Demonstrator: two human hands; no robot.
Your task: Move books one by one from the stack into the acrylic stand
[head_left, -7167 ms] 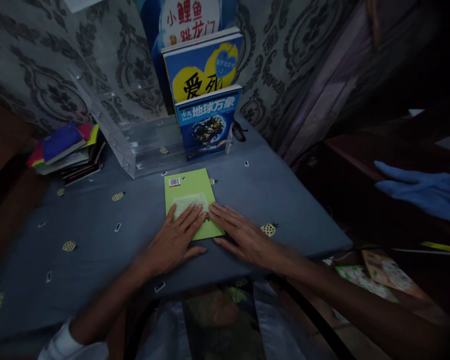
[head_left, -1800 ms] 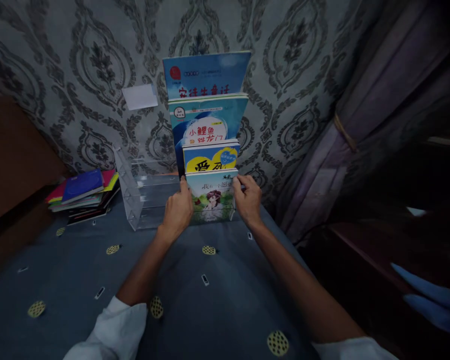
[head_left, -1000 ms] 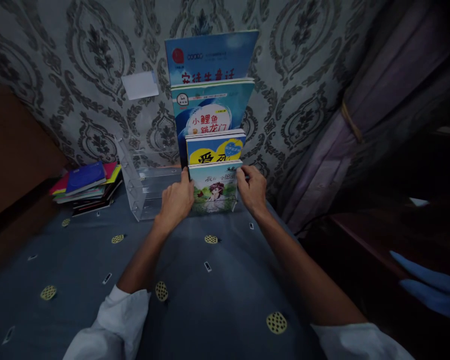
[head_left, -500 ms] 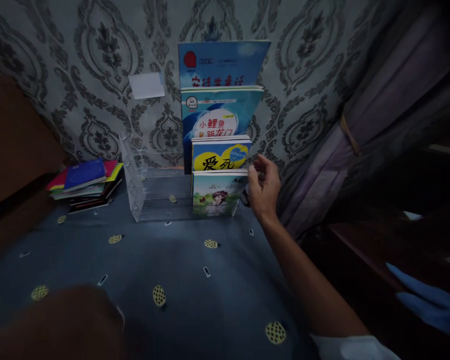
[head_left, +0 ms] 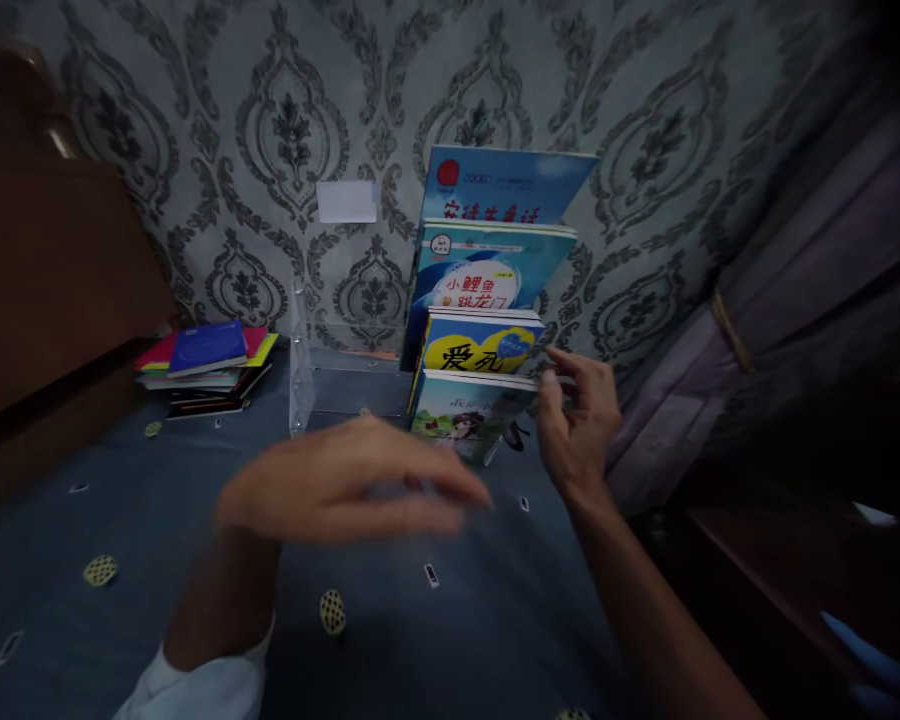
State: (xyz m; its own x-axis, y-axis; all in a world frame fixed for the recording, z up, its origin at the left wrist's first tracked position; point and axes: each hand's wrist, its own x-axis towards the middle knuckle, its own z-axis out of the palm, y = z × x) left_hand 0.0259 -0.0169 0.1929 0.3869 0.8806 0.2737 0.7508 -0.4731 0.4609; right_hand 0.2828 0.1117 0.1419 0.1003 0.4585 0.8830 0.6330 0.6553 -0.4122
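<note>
Four tiers of children's books stand in a clear acrylic rack (head_left: 300,365), filling its right part. At the front is a green book (head_left: 450,405) with a drawn figure on its cover. Behind it rise a yellow-and-blue book (head_left: 442,350), a teal book (head_left: 540,255) and a taller blue book (head_left: 525,175). My right hand (head_left: 581,425) is beside the right edges of the front books, thumb and forefinger apart, nothing seen between them. Blurred by motion, my left hand (head_left: 345,485) hovers in front of the rack, fingers stretched out and holding nothing.
A stack of books with a blue book (head_left: 208,347) on top lies at the left, near a brown wooden panel (head_left: 52,270). A white card (head_left: 346,202) is on the patterned wall. A tied purple curtain (head_left: 690,370) hangs at the right. Below spreads a blue patterned cloth (head_left: 375,640).
My left hand has come up from the lower left to the front of the rack. The view has shifted, so the books appear farther right and lower. My right hand stays beside the books.
</note>
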